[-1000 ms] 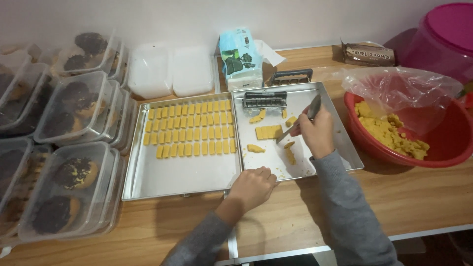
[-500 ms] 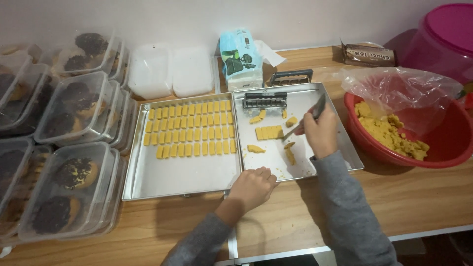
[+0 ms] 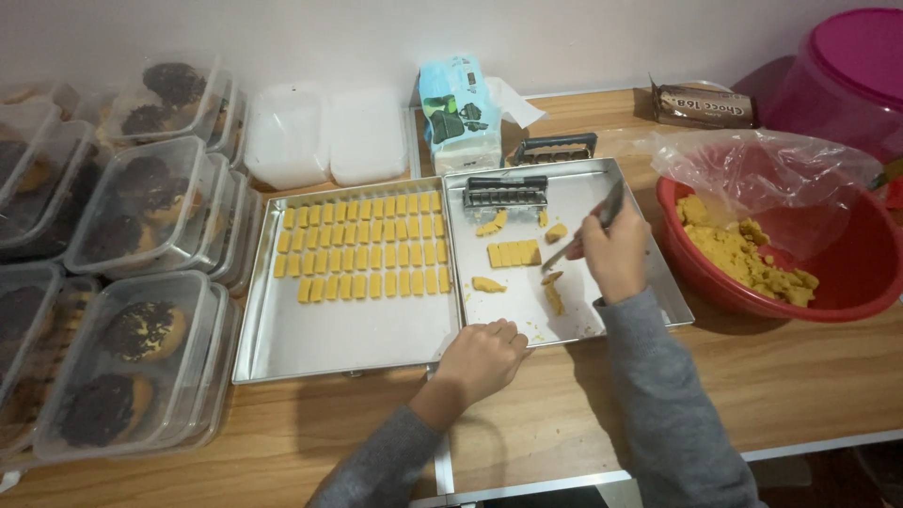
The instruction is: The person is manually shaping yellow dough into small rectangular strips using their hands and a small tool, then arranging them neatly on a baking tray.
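Your left hand (image 3: 484, 357) sits nearest, knuckles up, fingers curled loosely on the front rim of the right tray (image 3: 649, 282), holding nothing, just bracing it on the wooden table (image 3: 809, 386). Your right hand (image 3: 611, 252) is over that tray, grip closed around a thin metal blade (image 3: 588, 235); its tip points down-left toward the dough block (image 3: 514, 253), a short scored slab of yellow pieces lying mid-tray. Loose offcuts (image 3: 551, 293) lie near the blade tip, one more (image 3: 488, 283) to the left of it.

Handling, as a judgement: the dough looks soft and crumbly, light, and likely to smear or break if pinched. Lift pieces from underneath with the blade, not by the sides. Trays look thin, stiff metal, probably slide easily, so keep that left hand on the rim.

Left tray (image 3: 339, 339) touches the right one side by side; cut pieces (image 3: 362, 259) stand in neat rows across its far half, near half bare metal.

Further back on the right tray: a dark metal cutter (image 3: 506, 191), a second similar one (image 3: 555, 148) on the table behind it. Right of the trays, a red bowl (image 3: 847, 292) with yellow dough lumps and a clear plastic bag (image 3: 762, 174) draped over its rim. Far left, stacked clear lidded containers (image 3: 132, 348) of dark round cakes. At the back, a white box (image 3: 324, 136), a pale blue carton (image 3: 459, 113), a brown wrapped bar (image 3: 704, 103), a pink tub (image 3: 847, 75).
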